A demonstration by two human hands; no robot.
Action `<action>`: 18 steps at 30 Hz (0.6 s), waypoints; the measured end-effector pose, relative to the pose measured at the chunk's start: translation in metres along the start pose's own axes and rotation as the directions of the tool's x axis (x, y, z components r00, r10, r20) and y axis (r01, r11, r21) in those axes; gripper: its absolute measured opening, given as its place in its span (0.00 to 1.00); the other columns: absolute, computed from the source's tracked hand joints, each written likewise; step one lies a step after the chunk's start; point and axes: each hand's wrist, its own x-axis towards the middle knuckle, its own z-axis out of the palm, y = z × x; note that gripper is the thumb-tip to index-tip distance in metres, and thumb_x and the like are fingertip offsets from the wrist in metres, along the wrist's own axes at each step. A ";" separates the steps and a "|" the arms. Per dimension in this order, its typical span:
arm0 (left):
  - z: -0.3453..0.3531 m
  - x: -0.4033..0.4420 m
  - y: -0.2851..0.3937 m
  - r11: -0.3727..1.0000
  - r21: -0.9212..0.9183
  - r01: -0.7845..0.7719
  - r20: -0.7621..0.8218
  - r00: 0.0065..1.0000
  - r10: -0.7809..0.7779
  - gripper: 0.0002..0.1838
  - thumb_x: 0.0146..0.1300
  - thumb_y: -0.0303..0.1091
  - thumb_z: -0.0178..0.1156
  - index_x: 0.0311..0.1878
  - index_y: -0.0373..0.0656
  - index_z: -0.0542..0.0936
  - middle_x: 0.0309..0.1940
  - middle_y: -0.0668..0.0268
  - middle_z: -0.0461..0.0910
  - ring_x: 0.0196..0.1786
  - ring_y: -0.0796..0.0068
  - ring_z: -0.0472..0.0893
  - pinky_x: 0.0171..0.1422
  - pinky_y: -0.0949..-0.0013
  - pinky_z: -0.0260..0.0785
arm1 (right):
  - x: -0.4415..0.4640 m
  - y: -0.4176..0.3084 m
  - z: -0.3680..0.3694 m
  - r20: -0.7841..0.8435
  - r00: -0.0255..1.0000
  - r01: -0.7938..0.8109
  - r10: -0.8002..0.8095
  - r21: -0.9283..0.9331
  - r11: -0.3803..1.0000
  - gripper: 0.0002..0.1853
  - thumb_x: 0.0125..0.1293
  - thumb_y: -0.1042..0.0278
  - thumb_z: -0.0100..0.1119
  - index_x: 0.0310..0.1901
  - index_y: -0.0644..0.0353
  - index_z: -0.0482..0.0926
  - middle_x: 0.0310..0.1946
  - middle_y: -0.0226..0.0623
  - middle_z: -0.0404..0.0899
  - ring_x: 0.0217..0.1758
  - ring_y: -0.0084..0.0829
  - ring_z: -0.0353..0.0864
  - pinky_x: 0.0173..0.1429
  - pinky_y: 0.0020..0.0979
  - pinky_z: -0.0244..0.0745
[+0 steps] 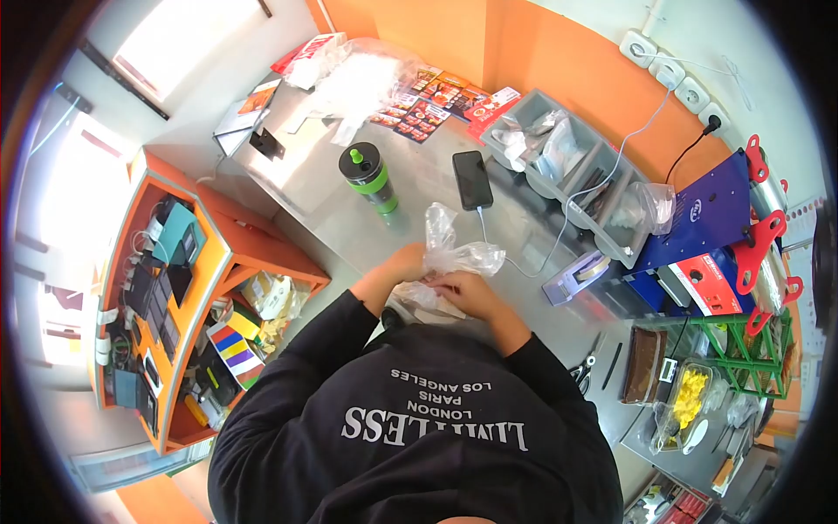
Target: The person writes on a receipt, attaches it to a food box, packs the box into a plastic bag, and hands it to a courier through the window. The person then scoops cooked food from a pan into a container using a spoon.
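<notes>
A clear plastic bag (463, 257) stands up crumpled between my hands, close to my body at the table's near edge. My left hand (407, 265) grips the bag from one side, its fingers partly hidden behind the plastic. On the other side my right hand (467, 293) has its fingers bent together on the bag's lower part. Below my hands lies more whitish plastic, its contents too unclear to name. Beyond the bag a black phone (472, 181) lies with a white cable plugged in. A green and black tumbler (370, 179) stands upright on the metal table (327, 210).
Grey bins (559, 153) with plastic bags line the wall. A tape dispenser (576, 278), scissors (583, 374) and a blue machine (694, 210) with red handles are on the right. Leaflets (421, 115) lie at the back. An orange shelf (196, 288) stands left.
</notes>
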 end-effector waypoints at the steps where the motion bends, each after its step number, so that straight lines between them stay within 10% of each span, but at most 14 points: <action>1: 0.000 0.002 0.010 1.000 -0.001 0.000 -0.001 1.000 0.000 0.15 0.53 0.38 0.72 0.41 0.39 0.87 0.33 0.50 0.86 0.37 0.51 0.86 0.46 0.56 0.77 | -0.003 -0.003 0.009 0.001 1.000 0.000 0.000 -0.001 1.000 0.18 0.63 0.67 0.69 0.55 0.54 0.84 0.35 0.36 0.86 0.34 0.31 0.83 0.41 0.32 0.77; 3: 0.002 0.007 0.023 0.833 0.553 -0.004 -0.001 1.000 0.006 0.13 0.54 0.39 0.70 0.37 0.39 0.88 0.32 0.48 0.86 0.35 0.49 0.86 0.44 0.55 0.78 | -0.006 -0.009 0.022 -0.110 0.978 0.130 -0.175 -0.335 0.933 0.15 0.62 0.70 0.68 0.51 0.53 0.86 0.37 0.37 0.86 0.38 0.38 0.85 0.41 0.36 0.79; 7: 0.002 0.009 0.011 0.857 0.516 0.002 -0.031 0.999 0.016 0.13 0.55 0.41 0.69 0.33 0.40 0.88 0.34 0.46 0.86 0.37 0.47 0.86 0.44 0.56 0.78 | -0.001 -0.011 0.026 -0.150 0.947 0.194 -0.283 -0.435 0.879 0.15 0.60 0.72 0.67 0.50 0.53 0.86 0.38 0.38 0.85 0.40 0.43 0.85 0.42 0.40 0.81; 9: 0.002 0.006 0.003 0.987 0.156 0.043 -0.034 0.999 -0.039 0.12 0.55 0.40 0.69 0.35 0.41 0.89 0.33 0.50 0.87 0.38 0.49 0.87 0.46 0.56 0.78 | 0.000 -0.006 0.027 -0.102 0.944 0.229 -0.312 -0.476 0.849 0.15 0.61 0.70 0.67 0.51 0.53 0.85 0.39 0.38 0.85 0.40 0.43 0.86 0.43 0.40 0.81; 13: 0.010 -0.010 -0.027 0.817 0.542 -0.199 -0.068 0.958 0.279 0.12 0.56 0.34 0.70 0.42 0.40 0.87 0.35 0.56 0.87 0.42 0.59 0.86 0.48 0.59 0.77 | -0.006 -0.003 0.023 -0.092 0.943 0.264 -0.319 -0.371 0.890 0.13 0.63 0.69 0.64 0.49 0.57 0.84 0.40 0.39 0.84 0.42 0.44 0.84 0.43 0.42 0.80; 16: 0.037 -0.024 -0.058 0.832 0.240 -0.500 -0.285 0.784 0.552 0.16 0.57 0.29 0.68 0.49 0.39 0.83 0.40 0.61 0.85 0.45 0.67 0.84 0.50 0.61 0.77 | -0.020 -0.008 0.021 -0.291 0.935 0.113 -0.200 -0.290 0.950 0.12 0.61 0.70 0.67 0.47 0.58 0.86 0.39 0.42 0.85 0.41 0.44 0.86 0.44 0.37 0.82; 18: 0.056 -0.033 -0.062 0.846 -0.397 -0.357 -0.397 0.897 0.192 0.12 0.65 0.28 0.64 0.51 0.41 0.83 0.48 0.58 0.83 0.51 0.69 0.83 0.54 0.63 0.77 | -0.023 -0.012 0.018 -0.435 0.893 0.070 -0.113 -0.114 0.991 0.11 0.60 0.69 0.68 0.44 0.60 0.86 0.39 0.42 0.86 0.41 0.39 0.87 0.45 0.34 0.81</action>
